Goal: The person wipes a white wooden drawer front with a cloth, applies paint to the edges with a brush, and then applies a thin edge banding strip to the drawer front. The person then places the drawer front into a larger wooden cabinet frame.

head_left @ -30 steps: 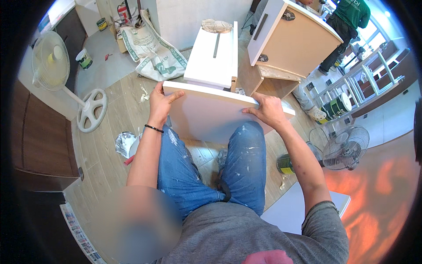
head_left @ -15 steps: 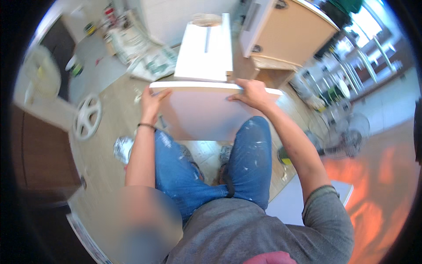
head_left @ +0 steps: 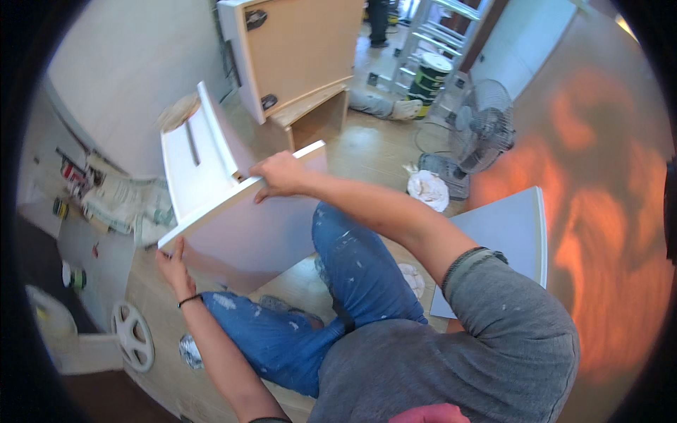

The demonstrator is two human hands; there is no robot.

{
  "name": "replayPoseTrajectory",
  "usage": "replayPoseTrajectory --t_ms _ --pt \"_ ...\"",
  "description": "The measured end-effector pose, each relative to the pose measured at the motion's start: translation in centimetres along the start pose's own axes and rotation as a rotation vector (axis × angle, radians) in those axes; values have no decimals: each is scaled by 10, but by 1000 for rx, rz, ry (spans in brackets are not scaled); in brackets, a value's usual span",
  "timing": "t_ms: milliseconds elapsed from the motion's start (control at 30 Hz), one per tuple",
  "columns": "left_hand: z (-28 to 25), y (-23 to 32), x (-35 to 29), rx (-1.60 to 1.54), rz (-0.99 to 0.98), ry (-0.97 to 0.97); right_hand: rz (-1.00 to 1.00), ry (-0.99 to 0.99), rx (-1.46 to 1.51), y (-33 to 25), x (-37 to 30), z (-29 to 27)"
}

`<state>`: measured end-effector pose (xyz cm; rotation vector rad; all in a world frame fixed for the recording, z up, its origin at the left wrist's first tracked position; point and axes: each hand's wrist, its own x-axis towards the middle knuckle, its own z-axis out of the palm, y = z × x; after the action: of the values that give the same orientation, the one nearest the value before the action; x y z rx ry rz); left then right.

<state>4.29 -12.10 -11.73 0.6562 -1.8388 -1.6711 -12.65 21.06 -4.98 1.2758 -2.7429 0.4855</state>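
Observation:
A flat white panel (head_left: 236,240) stands on edge in front of my knees. My left hand (head_left: 176,269) grips its near left corner, thumb on the face towards me. Farther along the same top edge, my right hand (head_left: 281,175) is closed over the rim, thumb on my side and the other fingers mostly beyond it. Just behind the panel lies a long white furniture piece (head_left: 189,166) with a dark slot along it and a raised side. The panel's far face is hidden from me.
A wooden cabinet (head_left: 303,53) with dark fittings stands at the back. To the right are a floor fan (head_left: 485,127), a ladder (head_left: 443,39), a green bucket (head_left: 429,83) and another white panel (head_left: 493,236). Sacks (head_left: 116,197) and a white wheel-shaped base (head_left: 132,337) are at left.
My view has swung to the right, so the panel and furniture appear farther left and slanted. Both hands keep their hold on the panel. More of the fan and the second panel shows.

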Motion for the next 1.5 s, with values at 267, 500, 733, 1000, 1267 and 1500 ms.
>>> replayPoseTrajectory --t_ms 267,500,733,1000,1267,1500 --pt "1 3 4 60 45 9 75 50 44 -14 -13 -2" --pt "2 3 7 -21 21 38 10 76 9 -8 5 -2" --pt "2 4 10 -80 -4 31 18 35 -62 -8 19 -2" --pt "1 4 10 -53 -27 11 -43 104 -77 7 14 13" --pt "4 9 11 -67 -31 11 -34 149 -94 21 5 10" --pt "-3 -4 19 74 -9 107 17 362 -63 38 -12 -12"
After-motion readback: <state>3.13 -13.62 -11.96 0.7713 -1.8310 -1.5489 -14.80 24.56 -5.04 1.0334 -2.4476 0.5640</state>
